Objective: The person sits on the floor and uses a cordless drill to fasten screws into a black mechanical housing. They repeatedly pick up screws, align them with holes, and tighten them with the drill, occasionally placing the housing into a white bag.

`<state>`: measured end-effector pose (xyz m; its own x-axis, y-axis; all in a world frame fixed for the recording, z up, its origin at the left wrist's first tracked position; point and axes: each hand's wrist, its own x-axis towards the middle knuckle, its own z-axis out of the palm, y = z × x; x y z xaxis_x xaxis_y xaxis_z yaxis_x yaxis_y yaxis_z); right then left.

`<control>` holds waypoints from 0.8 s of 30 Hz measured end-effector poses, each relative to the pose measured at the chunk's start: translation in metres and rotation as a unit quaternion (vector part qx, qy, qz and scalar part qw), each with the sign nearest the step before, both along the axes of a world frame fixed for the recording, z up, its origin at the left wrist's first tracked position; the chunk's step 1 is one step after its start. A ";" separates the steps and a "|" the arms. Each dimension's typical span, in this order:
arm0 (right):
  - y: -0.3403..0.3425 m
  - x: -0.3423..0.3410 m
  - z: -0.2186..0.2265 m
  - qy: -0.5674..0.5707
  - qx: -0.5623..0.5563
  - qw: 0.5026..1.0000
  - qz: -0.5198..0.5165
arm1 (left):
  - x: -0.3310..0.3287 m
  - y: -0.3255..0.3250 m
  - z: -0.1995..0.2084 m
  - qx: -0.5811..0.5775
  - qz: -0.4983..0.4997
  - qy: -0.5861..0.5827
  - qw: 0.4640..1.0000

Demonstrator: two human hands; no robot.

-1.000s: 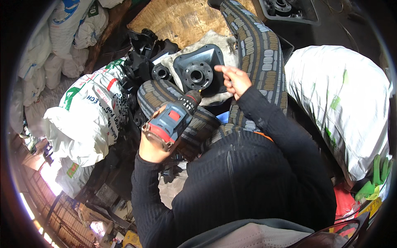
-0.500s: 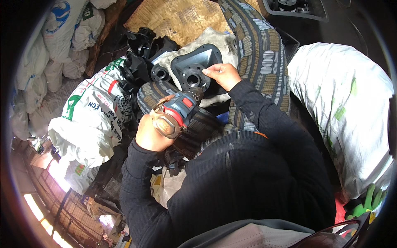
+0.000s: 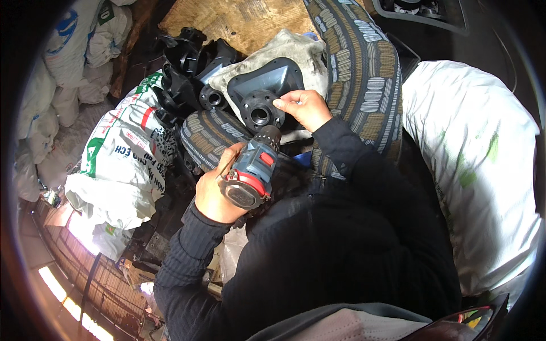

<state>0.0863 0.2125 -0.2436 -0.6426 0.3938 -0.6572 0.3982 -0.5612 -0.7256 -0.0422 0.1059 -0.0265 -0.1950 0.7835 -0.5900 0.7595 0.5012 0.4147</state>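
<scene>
My left hand is wrapped round a blue-grey and red cordless drill. The drill's chuck points up and away, close to the lower edge of a round black flange with a hole in its middle and smaller holes around the rim. Whether the tip touches the flange cannot be made out. Thumb and fingers of my right hand pinch the flange's right edge. The flange belongs to or rests against a dark funnel-shaped part with a squarish rim, lying on a pale cloth.
Patterned cushioned fabric curves along the right, and its other arm lies left. More black parts and a small flanged one are piled at far left. White sacks stand left and right. A bin sits at far right.
The drill has swung so its chuck points more directly at the flange's lower edge. My left hand has shifted slightly right. My right hand keeps its pinch on the flange.
</scene>
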 end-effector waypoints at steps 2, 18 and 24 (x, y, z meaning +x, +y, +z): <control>-0.001 0.000 -0.001 0.007 0.009 1.000 -0.002 | 0.000 0.000 -0.002 -0.004 -0.002 0.002 1.000; 0.022 0.042 0.035 0.296 -0.423 0.840 -0.167 | 0.034 -0.045 0.026 0.158 0.093 -0.044 0.982; 0.006 0.057 0.055 0.371 -0.490 0.780 -0.114 | 0.042 -0.056 0.031 0.261 -0.011 0.005 0.965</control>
<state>0.1428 0.2181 -0.1882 -0.9763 0.0958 -0.1943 -0.1195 -0.9863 0.1141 0.0001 0.0500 0.0046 -0.1796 0.9774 -0.1113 0.7730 0.2102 0.5986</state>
